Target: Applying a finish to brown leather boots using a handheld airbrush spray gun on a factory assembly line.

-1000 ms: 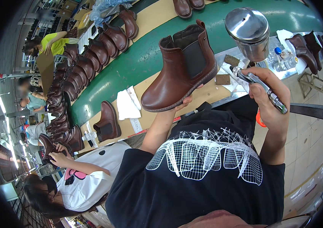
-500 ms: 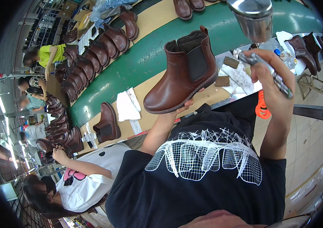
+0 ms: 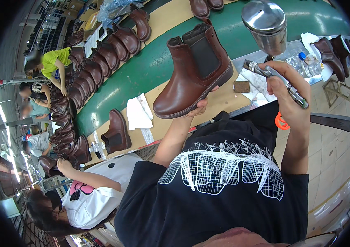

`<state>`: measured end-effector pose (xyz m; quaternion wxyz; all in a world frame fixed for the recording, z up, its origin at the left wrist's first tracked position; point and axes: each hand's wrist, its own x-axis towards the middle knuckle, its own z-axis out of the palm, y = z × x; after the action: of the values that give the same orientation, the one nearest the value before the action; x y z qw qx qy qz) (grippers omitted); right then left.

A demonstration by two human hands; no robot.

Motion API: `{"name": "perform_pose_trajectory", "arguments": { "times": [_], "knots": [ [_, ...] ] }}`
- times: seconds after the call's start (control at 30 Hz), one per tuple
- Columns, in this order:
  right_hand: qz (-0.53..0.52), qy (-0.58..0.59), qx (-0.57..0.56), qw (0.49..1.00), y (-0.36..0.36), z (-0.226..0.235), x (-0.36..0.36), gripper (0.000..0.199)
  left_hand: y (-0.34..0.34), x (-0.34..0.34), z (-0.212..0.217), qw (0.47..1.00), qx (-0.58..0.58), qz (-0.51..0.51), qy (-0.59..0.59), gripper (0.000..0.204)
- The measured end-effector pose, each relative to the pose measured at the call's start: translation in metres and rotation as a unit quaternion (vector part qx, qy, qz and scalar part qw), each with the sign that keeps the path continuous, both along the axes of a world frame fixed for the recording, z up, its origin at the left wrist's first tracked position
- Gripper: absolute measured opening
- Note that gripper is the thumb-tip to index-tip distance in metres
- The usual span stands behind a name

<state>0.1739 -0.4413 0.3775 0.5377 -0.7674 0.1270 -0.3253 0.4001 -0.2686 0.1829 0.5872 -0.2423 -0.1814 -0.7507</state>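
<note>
At nine o'clock in the head view a row of finished brown boots [image 3: 82, 78] runs along the green conveyor belt [image 3: 142, 70], where a co-worker in a yellow-green shirt [image 3: 51, 61] bends over them. At about seven o'clock another person in a white shirt [image 3: 101, 185] reaches toward a dark boot [image 3: 116, 133] standing on the tan bench [image 3: 220, 101], with a white cloth [image 3: 138, 113] lying just beside it at its two o'clock.

Near the centre, the left hand [image 3: 199, 108] is cupped under the sole of a brown ankle boot [image 3: 193, 74], fingers closed against the bottom, holding it raised and tilted with the toe pointing toward seven o'clock and the elastic side panel facing the camera.

At two o'clock the right hand [image 3: 288, 88] is wrapped tightly around the grip of a spray gun [image 3: 273, 74], its steel cup [image 3: 265, 24] upright above. The nozzle points toward the boot's heel, near it but apart. An orange loop [image 3: 281, 122] hangs below the wrist.

This looks like the finishing-spray step, with the boot presented and the gun aimed. The next move would seem to call for a steady gun at an even distance while the left hand turns the boot to expose each side.
</note>
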Motion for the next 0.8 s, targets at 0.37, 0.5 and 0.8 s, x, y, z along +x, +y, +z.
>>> {"name": "perform_pose_trajectory", "arguments": {
  "times": [0.37, 0.5, 0.8],
  "knots": [
    [0.026, 0.054, 0.029, 0.998, 0.025, -0.002, -0.011, 0.021, -0.002, 0.005, 0.007, 0.987, 0.104, 0.119, -0.034, 0.083],
    [0.007, 0.032, -0.033, 0.999, 0.026, 0.005, -0.008, 0.028, 0.001, -0.004, 0.020, 0.946, 0.222, 0.231, -0.048, 0.079],
    [0.021, 0.019, -0.068, 0.997, 0.031, 0.027, -0.002, 0.030, 0.006, -0.012, 0.039, 0.924, 0.246, 0.275, -0.097, 0.070]
  ]
}}
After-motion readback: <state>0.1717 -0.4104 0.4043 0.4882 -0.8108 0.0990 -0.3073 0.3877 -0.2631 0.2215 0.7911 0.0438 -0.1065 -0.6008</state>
